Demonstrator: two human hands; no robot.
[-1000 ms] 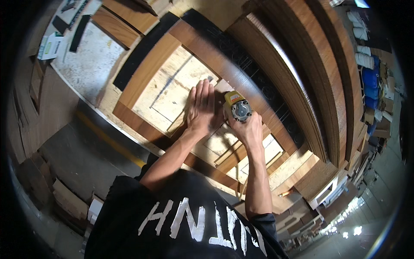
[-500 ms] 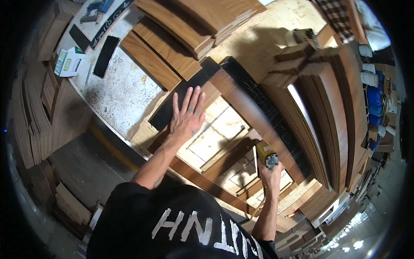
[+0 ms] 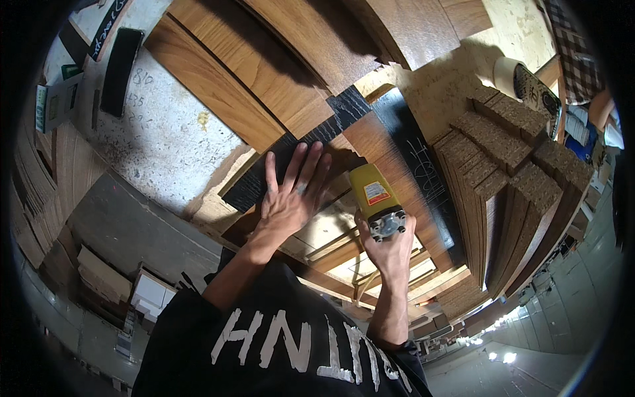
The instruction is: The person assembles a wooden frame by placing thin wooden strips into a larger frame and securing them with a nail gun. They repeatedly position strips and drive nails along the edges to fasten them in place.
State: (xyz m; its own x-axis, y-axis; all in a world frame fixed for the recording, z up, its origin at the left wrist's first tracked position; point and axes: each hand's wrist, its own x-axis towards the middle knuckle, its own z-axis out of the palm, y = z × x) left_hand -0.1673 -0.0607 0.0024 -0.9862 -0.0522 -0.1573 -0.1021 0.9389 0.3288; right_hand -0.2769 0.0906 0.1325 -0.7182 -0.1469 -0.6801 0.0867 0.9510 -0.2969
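Observation:
My left hand (image 3: 291,195) lies flat, fingers spread, on a wooden door frame (image 3: 397,175) laid across the bench, its fingertips reaching a black strip (image 3: 311,149). Just to its right my right hand (image 3: 387,248) grips a yellow power tool (image 3: 374,198) with a grey metal end, held against the brown frame rail. Between my forearms, pale panels (image 3: 331,231) show inside the frame. My black shirt with white lettering fills the lower middle.
Long brown boards (image 3: 264,73) are stacked at the top. Chipboard-edged slabs (image 3: 509,165) lean at the right. A dusty white benchtop (image 3: 159,145) lies to the left with a black bar (image 3: 122,69) and small boxes (image 3: 56,102). A tape roll (image 3: 506,73) sits at upper right.
The view has shifted toward the frame's upper end. My right hand has brought the yellow tool up beside my left hand, which stays flat on the frame.

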